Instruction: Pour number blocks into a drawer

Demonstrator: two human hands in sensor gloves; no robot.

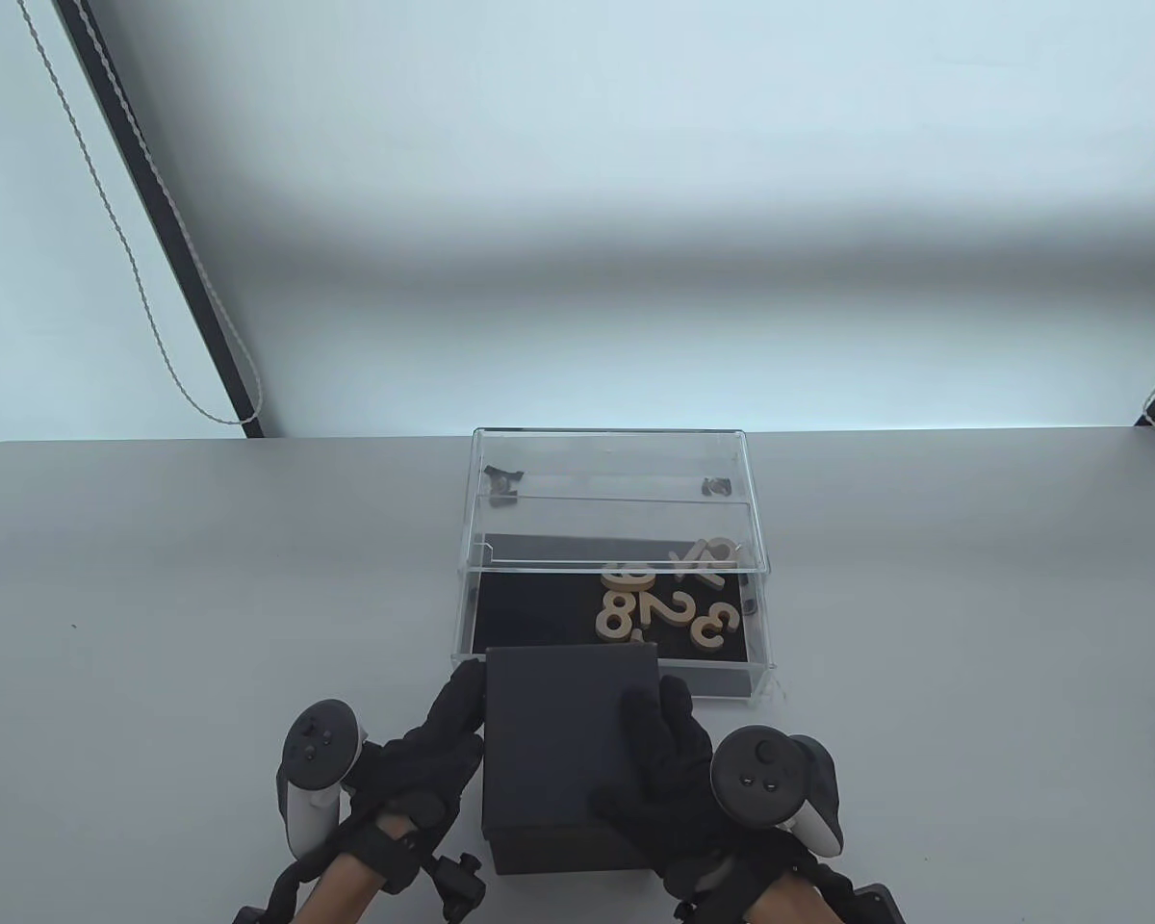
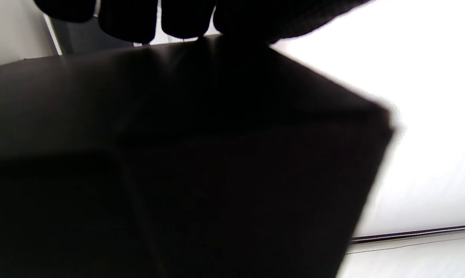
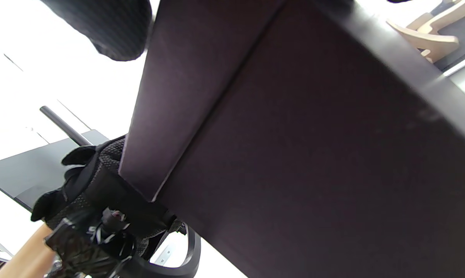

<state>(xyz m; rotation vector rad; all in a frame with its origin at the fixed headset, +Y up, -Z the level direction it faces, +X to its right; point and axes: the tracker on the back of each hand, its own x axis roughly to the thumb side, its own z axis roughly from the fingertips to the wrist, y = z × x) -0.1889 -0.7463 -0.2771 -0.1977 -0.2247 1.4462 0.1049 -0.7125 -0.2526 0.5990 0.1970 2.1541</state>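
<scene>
Gripping the black box [image 1: 570, 751] from either side, both gloved hands have it clamped between them, tipped forward so its far edge sits right at the front lip of the drawer [image 1: 616, 616]. The left hand [image 1: 423, 760] presses flat against the box's left wall, fingers [image 2: 128, 21] curled over the upper edge in the left wrist view, where the dark box [image 2: 186, 154] fills nearly everything. The right hand [image 1: 659, 770] lies over the box's right side and top, fingers spread across the lid surface; from the right wrist view the box's [image 3: 302, 154] underside looms large, with the other glove [image 3: 85, 181] visible beyond it.

Just past the box, the wooden number blocks [image 1: 664, 606] lie in the drawer on its black lining, bunched toward the right half; an 8, a 2 and a 3 can be read, others overlap further back. One pale block [image 3: 429, 36] peeks out past the box's edge in the right wrist view. The drawer stands pulled out from a clear acrylic case [image 1: 611, 491], which sits on the grey table [image 1: 202, 597].
</scene>
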